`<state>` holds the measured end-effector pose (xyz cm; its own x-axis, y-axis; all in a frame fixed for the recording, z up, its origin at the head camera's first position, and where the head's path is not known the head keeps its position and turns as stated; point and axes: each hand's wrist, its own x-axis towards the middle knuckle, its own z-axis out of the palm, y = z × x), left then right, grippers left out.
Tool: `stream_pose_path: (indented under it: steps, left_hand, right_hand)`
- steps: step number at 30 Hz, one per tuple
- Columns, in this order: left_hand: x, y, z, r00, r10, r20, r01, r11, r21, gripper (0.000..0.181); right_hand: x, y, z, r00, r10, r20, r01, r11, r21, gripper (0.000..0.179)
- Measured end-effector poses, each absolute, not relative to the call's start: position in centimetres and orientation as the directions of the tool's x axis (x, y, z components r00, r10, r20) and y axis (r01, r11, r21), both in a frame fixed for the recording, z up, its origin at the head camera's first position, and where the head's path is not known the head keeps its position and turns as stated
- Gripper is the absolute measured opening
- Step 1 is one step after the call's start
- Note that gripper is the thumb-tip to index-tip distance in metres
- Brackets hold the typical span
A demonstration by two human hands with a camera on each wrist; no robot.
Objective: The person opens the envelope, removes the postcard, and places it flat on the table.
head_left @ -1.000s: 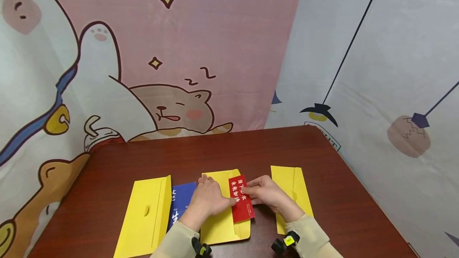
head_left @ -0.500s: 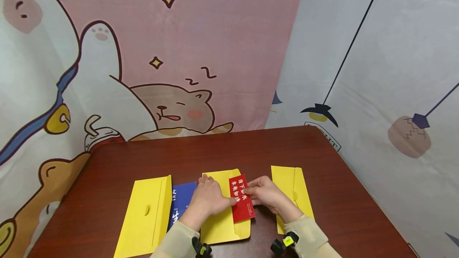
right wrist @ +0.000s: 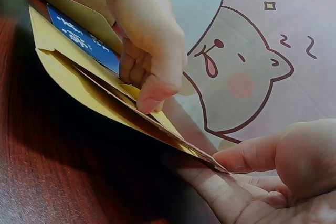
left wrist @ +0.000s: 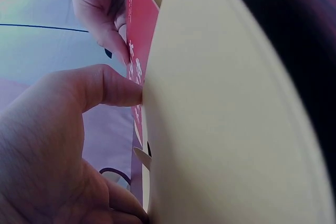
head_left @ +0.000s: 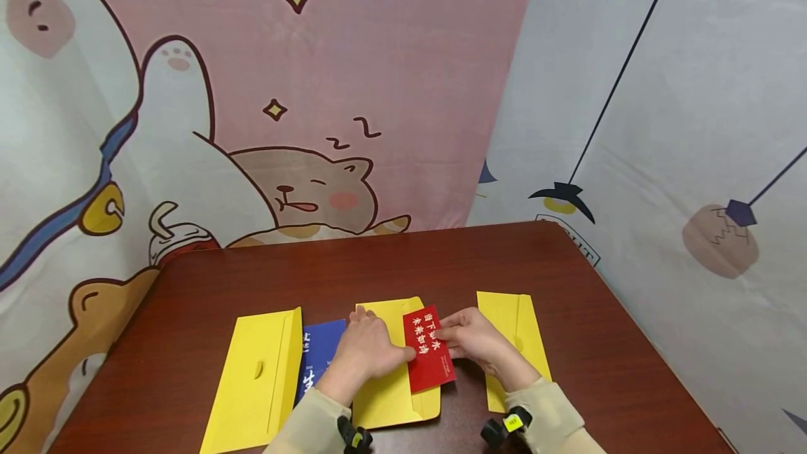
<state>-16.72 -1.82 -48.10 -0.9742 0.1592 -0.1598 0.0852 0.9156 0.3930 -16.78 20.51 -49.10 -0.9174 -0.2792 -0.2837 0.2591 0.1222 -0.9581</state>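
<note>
At the near middle of a dark wooden surface (head_left: pixel 353 268), the right hand (head_left: pixel 482 345) pinches the right edge of a red card (head_left: pixel 430 370) between thumb and fingers, the card resting at the mouth of the yellow middle envelope (head_left: pixel 381 401), over its flap. The left hand (head_left: pixel 366 349) spreads across that envelope, thumb apart from the fingers and pressing at the mouth's edge. How deep the card sits cannot be told. Working it cleanly likely calls for a light pinch, the card square to the mouth, and steady pressure from the left so nothing slides or creases. A blue card (head_left: pixel 323 343) shows between the left hand and the left envelope (head_left: pixel 249 377); the right envelope (head_left: pixel 522 331) lies partly behind the right hand.
</note>
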Motion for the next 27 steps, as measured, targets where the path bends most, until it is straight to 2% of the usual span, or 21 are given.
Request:
stream_pose_path:
  steps: [27]
  left_hand:
    - [-16.8, -1.7, -48.1, -0.975, 0.160, -0.156, 0.091, 0.922, 0.375, 0.100]
  right_hand:
    - [-16.5, 22.2, -48.4, -0.922, -0.267, -0.279, 0.262, 0.100, -0.960, 0.034]
